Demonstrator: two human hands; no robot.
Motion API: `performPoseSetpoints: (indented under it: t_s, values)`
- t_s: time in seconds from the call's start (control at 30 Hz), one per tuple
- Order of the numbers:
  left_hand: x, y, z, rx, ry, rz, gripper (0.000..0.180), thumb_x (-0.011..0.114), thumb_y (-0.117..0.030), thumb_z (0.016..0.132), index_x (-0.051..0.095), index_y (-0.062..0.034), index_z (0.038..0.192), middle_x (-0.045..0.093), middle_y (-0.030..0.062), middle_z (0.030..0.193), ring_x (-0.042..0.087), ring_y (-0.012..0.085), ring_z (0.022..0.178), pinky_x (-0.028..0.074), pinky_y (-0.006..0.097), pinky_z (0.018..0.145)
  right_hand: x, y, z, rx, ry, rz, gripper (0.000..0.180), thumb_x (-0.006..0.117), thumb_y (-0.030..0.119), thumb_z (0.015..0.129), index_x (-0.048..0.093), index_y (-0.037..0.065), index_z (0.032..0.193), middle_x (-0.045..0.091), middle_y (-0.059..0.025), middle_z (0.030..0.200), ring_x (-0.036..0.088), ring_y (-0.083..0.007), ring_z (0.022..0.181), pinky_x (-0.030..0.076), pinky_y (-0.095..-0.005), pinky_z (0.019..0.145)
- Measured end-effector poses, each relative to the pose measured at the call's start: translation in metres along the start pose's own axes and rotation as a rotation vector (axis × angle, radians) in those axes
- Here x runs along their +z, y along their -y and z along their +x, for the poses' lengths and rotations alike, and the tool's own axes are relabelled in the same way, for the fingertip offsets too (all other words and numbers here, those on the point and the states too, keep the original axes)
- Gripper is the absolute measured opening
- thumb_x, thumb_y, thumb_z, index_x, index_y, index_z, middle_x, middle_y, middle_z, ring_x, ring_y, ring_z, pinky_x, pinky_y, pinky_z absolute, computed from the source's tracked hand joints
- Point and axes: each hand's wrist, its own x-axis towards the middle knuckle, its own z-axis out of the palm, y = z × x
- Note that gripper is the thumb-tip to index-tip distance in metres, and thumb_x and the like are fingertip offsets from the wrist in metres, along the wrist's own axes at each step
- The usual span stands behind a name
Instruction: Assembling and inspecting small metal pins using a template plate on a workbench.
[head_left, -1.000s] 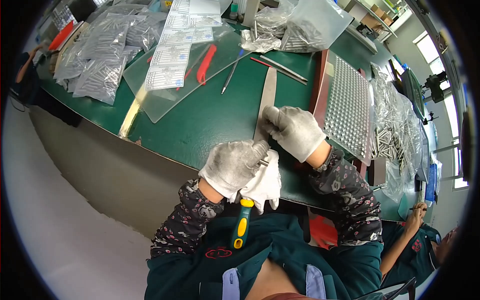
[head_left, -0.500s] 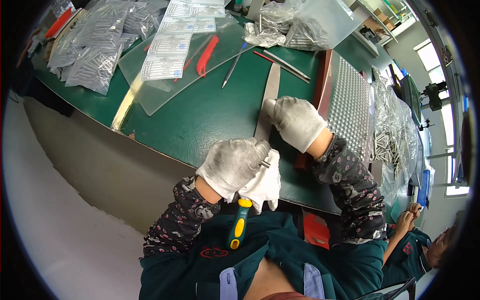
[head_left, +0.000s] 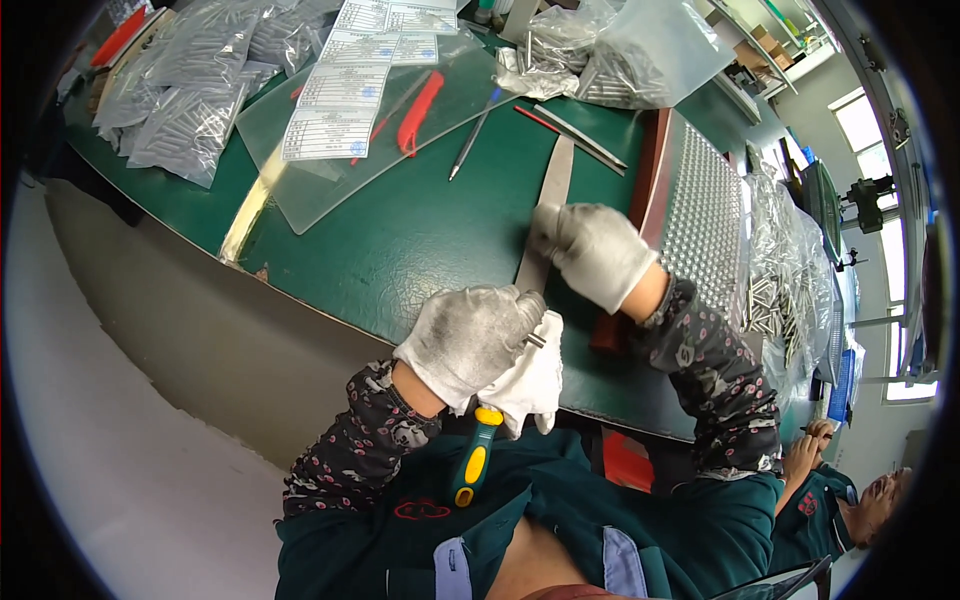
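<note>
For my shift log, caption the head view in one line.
Left white-gloved hand grips a small cylindrical metal pin; right white-gloved hand partly covers a long flat grey metal blade.

Green tabletop (head_left: 430, 235) lies open between clear sheet (head_left: 322, 190) and metal strip (head_left: 556, 178); brown bar (head_left: 652, 172) blocks the right.

The blade (head_left: 559, 180) is matt metal, the handle (head_left: 475, 460) smooth plastic, the rag (head_left: 537, 378) cloth

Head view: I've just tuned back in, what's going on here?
The gloved left hand holds a metal pin by a white cloth. The right hand, fingers curled, is over a flat metal strip; contact is unclear. A green-and-yellow handle sticks out below the cloth.
</note>
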Motion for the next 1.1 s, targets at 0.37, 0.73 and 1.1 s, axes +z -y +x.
performPoseSetpoints:
  t_s: [0.37, 0.73, 1.1]
  values:
    - [-0.005, -0.005, -0.001, -0.011, 0.020, -0.019, 0.013, 0.058, -0.016, 0.070, 0.054, -0.0091, 0.080, 0.058, 0.0065, 0.070, 0.062, 0.0236, 0.066, 0.050, 0.034, 0.055, 0.002, 0.007, -0.009, 0.005, 0.003, -0.082, 0.007, 0.047, 0.006, 0.075, 0.046, 0.004, 0.082, 0.055, -0.0168, 0.068, 0.059, -0.0333, 0.069, 0.047, -0.0416, 0.060]
    - [-0.002, -0.004, 0.002, -0.032, 0.034, -0.006, 0.012, 0.059, -0.015, 0.070, 0.054, -0.0092, 0.079, 0.059, 0.0065, 0.071, 0.062, 0.0242, 0.065, 0.050, 0.034, 0.054, -0.001, -0.013, -0.001, -0.010, -0.096, -0.145, 0.007, 0.047, 0.007, 0.075, 0.046, 0.004, 0.082, 0.055, -0.0153, 0.068, 0.058, -0.0344, 0.069, 0.047, -0.0411, 0.061]
    - [-0.001, -0.007, -0.003, 0.017, -0.049, 0.028, 0.019, 0.060, -0.016, 0.069, 0.059, -0.0102, 0.088, 0.055, 0.0090, 0.064, 0.058, 0.0266, 0.059, 0.045, 0.036, 0.048, 0.009, 0.006, -0.015, -0.061, -0.142, 0.029, 0.008, 0.047, 0.003, 0.072, 0.048, 0.004, 0.080, 0.055, -0.0161, 0.068, 0.059, -0.0342, 0.071, 0.047, -0.0422, 0.062]
